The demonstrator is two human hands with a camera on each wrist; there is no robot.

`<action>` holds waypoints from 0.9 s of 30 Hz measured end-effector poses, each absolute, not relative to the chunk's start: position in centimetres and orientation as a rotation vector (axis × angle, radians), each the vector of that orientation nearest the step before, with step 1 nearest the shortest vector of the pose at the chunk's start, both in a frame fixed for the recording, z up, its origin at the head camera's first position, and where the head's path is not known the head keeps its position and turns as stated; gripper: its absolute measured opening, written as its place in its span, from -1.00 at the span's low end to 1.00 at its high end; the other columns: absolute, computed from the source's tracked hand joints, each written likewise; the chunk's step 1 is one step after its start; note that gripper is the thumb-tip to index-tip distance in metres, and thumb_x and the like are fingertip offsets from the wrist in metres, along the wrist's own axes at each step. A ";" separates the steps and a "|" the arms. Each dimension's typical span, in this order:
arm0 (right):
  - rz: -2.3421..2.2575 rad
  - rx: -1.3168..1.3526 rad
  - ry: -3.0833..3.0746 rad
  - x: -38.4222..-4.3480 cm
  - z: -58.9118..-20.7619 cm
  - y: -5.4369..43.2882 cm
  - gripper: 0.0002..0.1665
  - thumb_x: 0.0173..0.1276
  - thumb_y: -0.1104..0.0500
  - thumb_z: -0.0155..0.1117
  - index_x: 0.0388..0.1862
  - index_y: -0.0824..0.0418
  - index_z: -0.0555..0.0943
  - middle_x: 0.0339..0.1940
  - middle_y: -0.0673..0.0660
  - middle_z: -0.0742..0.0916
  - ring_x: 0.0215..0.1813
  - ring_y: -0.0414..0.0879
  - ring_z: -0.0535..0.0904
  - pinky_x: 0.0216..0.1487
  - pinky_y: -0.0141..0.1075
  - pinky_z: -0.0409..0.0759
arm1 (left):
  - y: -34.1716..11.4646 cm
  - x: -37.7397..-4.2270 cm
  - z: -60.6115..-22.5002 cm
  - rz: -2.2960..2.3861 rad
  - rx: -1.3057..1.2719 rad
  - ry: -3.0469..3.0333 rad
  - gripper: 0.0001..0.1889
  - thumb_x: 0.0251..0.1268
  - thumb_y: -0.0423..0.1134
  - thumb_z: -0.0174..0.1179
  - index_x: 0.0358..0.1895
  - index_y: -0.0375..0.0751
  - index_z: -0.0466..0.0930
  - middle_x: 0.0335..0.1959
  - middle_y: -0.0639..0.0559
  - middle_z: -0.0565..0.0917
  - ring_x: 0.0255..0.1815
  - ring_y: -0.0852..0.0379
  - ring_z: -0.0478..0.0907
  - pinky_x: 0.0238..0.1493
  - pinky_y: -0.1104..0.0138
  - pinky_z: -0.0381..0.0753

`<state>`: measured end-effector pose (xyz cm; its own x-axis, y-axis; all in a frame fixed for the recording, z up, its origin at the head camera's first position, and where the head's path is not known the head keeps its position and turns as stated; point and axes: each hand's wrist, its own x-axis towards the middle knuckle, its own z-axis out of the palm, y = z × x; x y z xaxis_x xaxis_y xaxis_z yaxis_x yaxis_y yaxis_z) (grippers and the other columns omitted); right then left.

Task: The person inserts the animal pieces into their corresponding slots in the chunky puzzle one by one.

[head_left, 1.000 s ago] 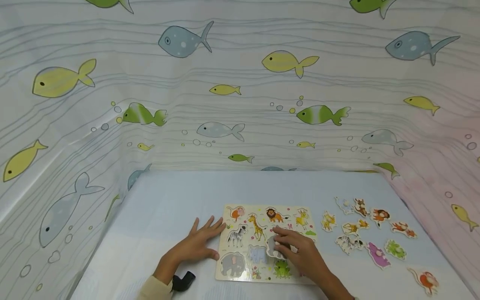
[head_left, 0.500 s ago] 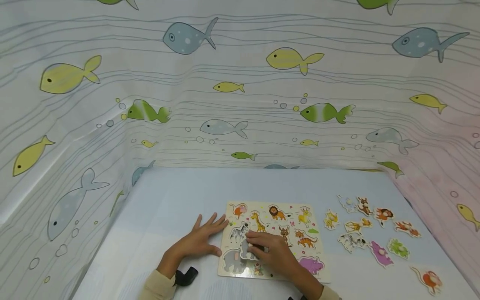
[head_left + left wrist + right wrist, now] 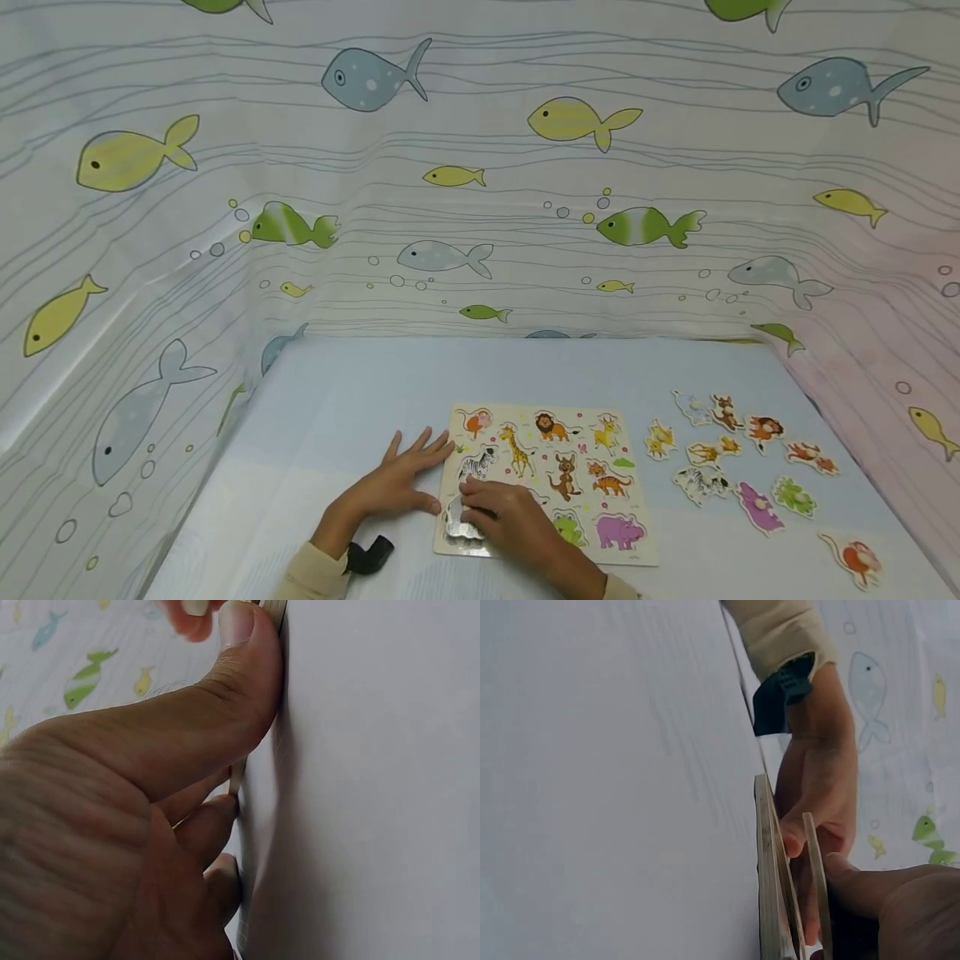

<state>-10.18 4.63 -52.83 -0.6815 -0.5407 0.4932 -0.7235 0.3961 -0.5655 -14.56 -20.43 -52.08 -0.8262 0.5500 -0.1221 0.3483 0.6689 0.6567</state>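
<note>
held piece (image 3: 459,525): grey | board (image 3: 517,413): cream, animal-printed | sleeve (image 3: 317,571): beige | wall (image 3: 480,104): fish-printed

Puzzle board (image 3: 543,467) lay on table (image 3: 360,417), loose pieces (image 3: 702,485) to its right
Left hand (image 3: 397,483) lay at board's left edge, right hand (image 3: 513,518) over near-left portion; monkey piece (image 3: 858,562) lay nearest and rightmost among loose pieces.
</note>
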 end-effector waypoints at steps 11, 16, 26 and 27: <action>1.045 1.168 -2.444 -9.6 -53.8 4.4 -0.73 0.30 0.16 0.42 -0.04 0.18 0.77 0.05 0.03 0.80 0.18 -0.09 0.70 0.15 -0.25 0.70 | -20.4 -14.5 -51.9 0.914 0.718 2.574 0.02 -0.03 0.07 0.45 0.55 -0.10 0.18 0.62 -0.08 0.08 0.67 -0.25 -0.21 0.51 -0.30 -0.60; 1.000 1.187 -2.458 -9.4 -53.8 4.3 -0.73 0.32 0.15 0.40 -0.02 0.18 0.77 0.06 0.02 0.80 0.18 -0.10 0.70 0.16 -0.28 0.69 | -20.4 -14.5 -52.1 0.902 0.707 2.577 0.03 -0.05 0.07 0.46 0.55 -0.08 0.18 0.62 -0.06 0.08 0.67 -0.24 -0.21 0.51 -0.31 -0.59; 1.008 1.164 -2.451 -9.3 -53.7 4.2 -0.72 0.29 0.15 0.42 -0.03 0.18 0.77 0.03 0.01 0.81 0.16 -0.12 0.71 0.15 -0.30 0.69 | -20.4 -14.5 -52.0 0.908 0.724 2.574 0.03 -0.04 0.07 0.46 0.56 -0.09 0.18 0.62 -0.08 0.07 0.67 -0.25 -0.22 0.50 -0.32 -0.60; 1.007 1.157 -2.455 -9.3 -53.7 4.2 -0.73 0.30 0.15 0.42 -0.03 0.17 0.77 0.03 0.01 0.81 0.16 -0.13 0.71 0.15 -0.31 0.69 | -20.4 -14.5 -51.9 0.909 0.726 2.575 0.03 -0.04 0.07 0.46 0.56 -0.09 0.18 0.62 -0.08 0.07 0.67 -0.25 -0.22 0.50 -0.32 -0.60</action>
